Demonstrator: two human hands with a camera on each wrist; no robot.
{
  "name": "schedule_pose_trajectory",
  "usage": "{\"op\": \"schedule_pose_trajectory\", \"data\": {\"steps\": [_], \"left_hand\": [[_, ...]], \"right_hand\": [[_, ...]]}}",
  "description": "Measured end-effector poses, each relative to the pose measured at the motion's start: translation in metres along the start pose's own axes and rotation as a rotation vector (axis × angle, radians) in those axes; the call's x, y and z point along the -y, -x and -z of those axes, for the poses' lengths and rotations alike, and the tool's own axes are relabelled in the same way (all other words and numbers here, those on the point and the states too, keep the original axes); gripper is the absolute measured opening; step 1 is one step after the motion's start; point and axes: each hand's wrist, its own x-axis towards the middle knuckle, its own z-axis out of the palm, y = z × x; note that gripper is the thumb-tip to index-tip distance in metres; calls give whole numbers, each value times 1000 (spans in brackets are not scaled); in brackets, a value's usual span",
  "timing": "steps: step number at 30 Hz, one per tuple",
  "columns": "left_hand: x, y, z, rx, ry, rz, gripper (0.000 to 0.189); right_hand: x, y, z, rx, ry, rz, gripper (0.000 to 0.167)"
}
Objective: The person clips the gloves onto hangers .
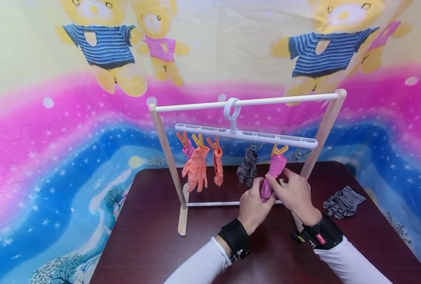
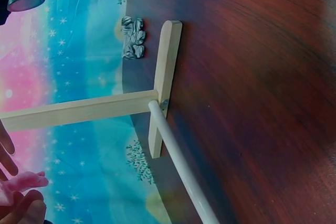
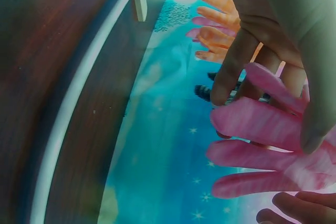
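A pink glove [image 1: 276, 165] hangs by its cuff from a yellow clip [image 1: 279, 149] near the right end of the white hanger [image 1: 267, 136]. My left hand [image 1: 254, 207] holds its lower part from the left, thumb and fingers on either side. From the right, my right hand [image 1: 295, 193] pinches the same glove, its thumb in front and fingers behind. The right wrist view shows the pink glove's fingers [image 3: 252, 153] spread and pointing away from the cuff. Only a bit of the pink glove [image 2: 23, 182] appears at the left wrist view's edge.
Orange gloves [image 1: 197, 169], a partly hidden pink one [image 1: 188, 150] and a dark grey glove [image 1: 248, 167] hang from other clips. A blue-grey clip [image 1: 301, 154] is at the right end. Another grey glove [image 1: 344, 202] lies on the brown table [image 1: 143, 244], right of the wooden rack [image 1: 167, 157].
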Motion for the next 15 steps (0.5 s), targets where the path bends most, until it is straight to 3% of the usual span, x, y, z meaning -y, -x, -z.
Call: {"op": "schedule_pose_trajectory", "data": {"steps": [15], "left_hand": [[8, 14, -3, 26, -45, -1, 48]], "right_hand": [[-12, 23, -6, 92, 32, -53, 55]]}}
